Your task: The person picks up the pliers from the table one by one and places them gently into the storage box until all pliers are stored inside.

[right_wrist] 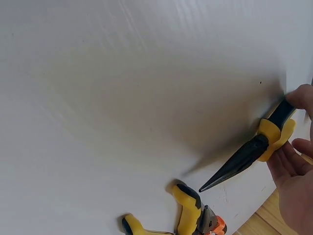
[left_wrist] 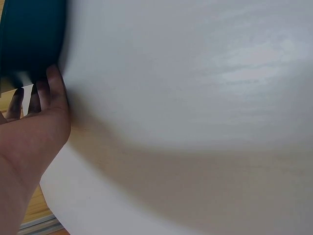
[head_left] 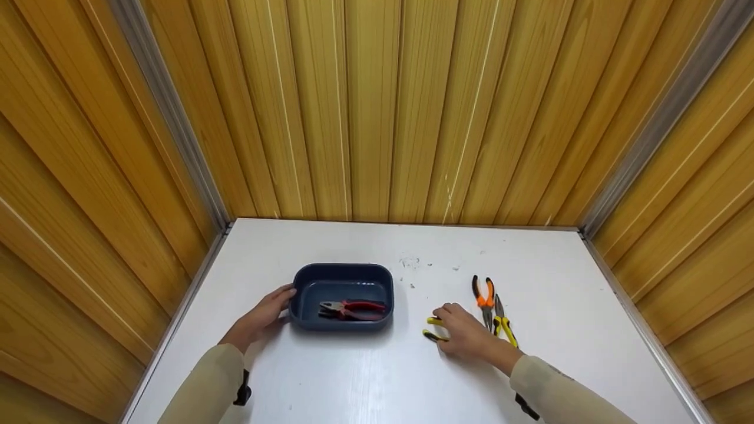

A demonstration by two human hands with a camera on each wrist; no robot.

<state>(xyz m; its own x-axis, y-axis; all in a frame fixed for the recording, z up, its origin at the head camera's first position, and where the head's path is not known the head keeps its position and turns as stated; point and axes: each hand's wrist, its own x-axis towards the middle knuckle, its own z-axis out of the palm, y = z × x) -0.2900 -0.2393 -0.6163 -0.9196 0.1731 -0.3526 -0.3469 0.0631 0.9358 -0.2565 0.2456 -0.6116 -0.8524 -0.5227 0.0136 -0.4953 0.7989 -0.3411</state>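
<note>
My left hand [head_left: 263,316] rests its fingers on the left outer wall of a dark blue box [head_left: 306,323]. The left wrist view shows those fingers [left_wrist: 57,88] reaching along the box side. Inside the box lie combination pliers [head_left: 347,310] with red handles, near the front wall. To the right of the box, my right hand [head_left: 468,337] holds yellow-and-black needle-nose pliers [right_wrist: 239,159] by the handles. In the right wrist view the thumb is on one handle and fingers are at the other, with the dark tapered nose pointing away from the palm.
Beyond the right hand, orange-and-black long-nose pliers [head_left: 485,301] lie beside a second yellow-and-black pair [head_left: 505,328]. Small dark marks [head_left: 409,263] dot the white table [head_left: 353,377] behind. Wood-patterned panels [head_left: 377,118] enclose the back and both sides.
</note>
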